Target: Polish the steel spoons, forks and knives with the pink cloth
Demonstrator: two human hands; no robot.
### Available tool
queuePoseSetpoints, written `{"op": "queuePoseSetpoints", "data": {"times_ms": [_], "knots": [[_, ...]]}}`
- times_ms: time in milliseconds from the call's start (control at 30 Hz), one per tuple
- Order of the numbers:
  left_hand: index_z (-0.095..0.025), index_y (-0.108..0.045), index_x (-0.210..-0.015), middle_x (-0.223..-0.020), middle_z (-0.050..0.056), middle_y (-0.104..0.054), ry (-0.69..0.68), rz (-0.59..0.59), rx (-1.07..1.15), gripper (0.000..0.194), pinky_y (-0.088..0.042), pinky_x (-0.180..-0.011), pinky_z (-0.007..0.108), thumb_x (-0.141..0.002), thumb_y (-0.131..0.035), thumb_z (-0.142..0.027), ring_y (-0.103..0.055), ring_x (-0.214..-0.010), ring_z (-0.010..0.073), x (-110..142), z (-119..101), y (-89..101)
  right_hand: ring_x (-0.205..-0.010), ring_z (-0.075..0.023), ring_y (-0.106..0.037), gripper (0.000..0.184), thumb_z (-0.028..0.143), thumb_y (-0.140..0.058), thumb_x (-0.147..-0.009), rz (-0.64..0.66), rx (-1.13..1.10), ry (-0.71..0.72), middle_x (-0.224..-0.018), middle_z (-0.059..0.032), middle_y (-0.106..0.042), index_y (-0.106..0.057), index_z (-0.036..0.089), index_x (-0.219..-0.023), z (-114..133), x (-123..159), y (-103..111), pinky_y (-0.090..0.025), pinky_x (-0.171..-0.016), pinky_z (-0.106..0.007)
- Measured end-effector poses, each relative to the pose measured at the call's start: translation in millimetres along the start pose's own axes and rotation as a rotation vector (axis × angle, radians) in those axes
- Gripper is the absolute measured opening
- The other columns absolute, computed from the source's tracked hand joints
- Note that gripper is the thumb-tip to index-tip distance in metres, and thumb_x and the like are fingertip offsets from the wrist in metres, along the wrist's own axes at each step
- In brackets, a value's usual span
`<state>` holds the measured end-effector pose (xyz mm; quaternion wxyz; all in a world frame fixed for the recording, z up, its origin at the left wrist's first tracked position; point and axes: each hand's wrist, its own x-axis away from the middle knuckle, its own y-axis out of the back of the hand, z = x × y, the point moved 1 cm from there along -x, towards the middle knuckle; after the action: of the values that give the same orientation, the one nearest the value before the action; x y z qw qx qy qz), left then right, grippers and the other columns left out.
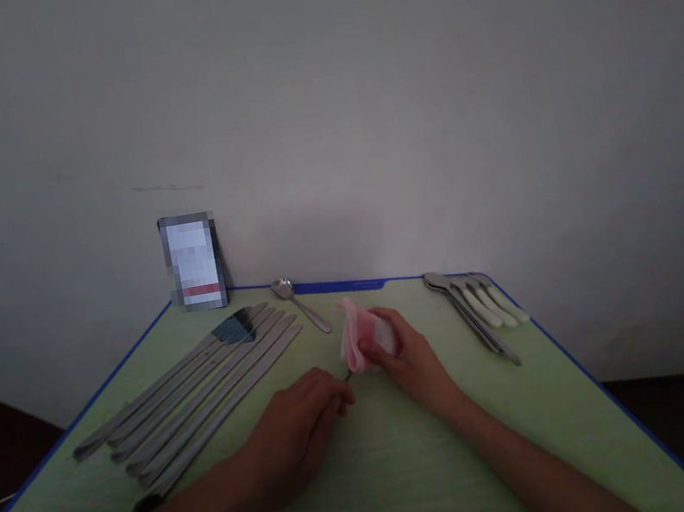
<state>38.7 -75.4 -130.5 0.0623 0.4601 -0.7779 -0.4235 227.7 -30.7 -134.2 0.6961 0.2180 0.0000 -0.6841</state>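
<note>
My right hand [407, 354] is closed round a folded pink-and-white cloth [356, 337] above the middle of the table. A thin metal utensil [347, 375] runs into the cloth's lower left side, and my left hand [308, 410] pinches its handle. The cloth covers the utensil's far end, so its kind is hidden. Just beyond the cloth lies a shiny metal spoon [308, 310], bowl toward the wall. Left of my left hand, several long metal-handled utensils [195, 394] lie side by side, among them one with a broad, spatula-like blade [234, 326].
On the right lie stacked metal spoons [466, 314] and several white-handled utensils [495, 309]. A phone-like device [195, 263] with a blurred screen leans on the wall [358, 113] at the back left. Blue edging [337, 286] borders the green table [369, 496].
</note>
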Motion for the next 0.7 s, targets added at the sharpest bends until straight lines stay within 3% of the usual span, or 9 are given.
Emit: {"op": "queuePoseSetpoints", "data": {"times_ms": [167,333,500,700], "knots": [[-0.018,-0.051,-0.083,-0.081,0.003,-0.055,-0.046,-0.019,0.017,0.023,-0.042,-0.072,0.026,-0.092,-0.03,-0.016,-0.052,-0.078,0.0144,0.0,-3.9,3.4,-0.063,-0.016,-0.052,0.02,0.035,-0.066,-0.072,0.016,0.082,-0.082,-0.071,0.0006,-0.061,-0.063,0.02,-0.084,0.6,-1.9,3.8,-0.038,-0.06,-0.027],[-0.017,-0.051,-0.088,-0.083,0.004,-0.055,-0.104,0.0,0.047,0.02,-0.041,-0.073,0.026,-0.092,-0.032,-0.015,-0.051,-0.079,0.0148,2.0,-7.6,5.1,-0.056,-0.0129,-0.045,0.027,0.044,-0.056,-0.08,0.022,0.071,-0.072,-0.06,0.0022,-0.054,-0.062,0.019,-0.073,-0.8,-1.8,5.6,-0.033,-0.053,-0.025],[-0.018,-0.05,-0.083,-0.082,0.003,-0.052,-0.087,0.111,0.095,0.02,-0.042,-0.071,0.025,-0.094,-0.033,-0.021,-0.049,-0.075,0.0137,1.7,-14.2,6.9,-0.056,-0.0124,-0.047,0.03,0.046,-0.051,-0.084,0.058,0.017,-0.077,-0.062,0.0017,-0.056,-0.06,0.018,-0.079,1.8,-0.3,5.8,-0.035,-0.052,-0.023],[-0.018,-0.047,-0.082,-0.082,0.003,-0.051,-0.061,0.013,0.143,0.021,-0.041,-0.073,0.027,-0.095,-0.03,-0.021,-0.048,-0.076,0.0144,3.4,-12.1,4.2,-0.049,-0.013,-0.051,0.036,0.055,-0.045,-0.084,0.094,-0.215,-0.187,-0.063,0.0022,-0.055,-0.054,0.02,-0.085,2.0,0.5,-0.6,-0.041,-0.045,-0.024]]}}
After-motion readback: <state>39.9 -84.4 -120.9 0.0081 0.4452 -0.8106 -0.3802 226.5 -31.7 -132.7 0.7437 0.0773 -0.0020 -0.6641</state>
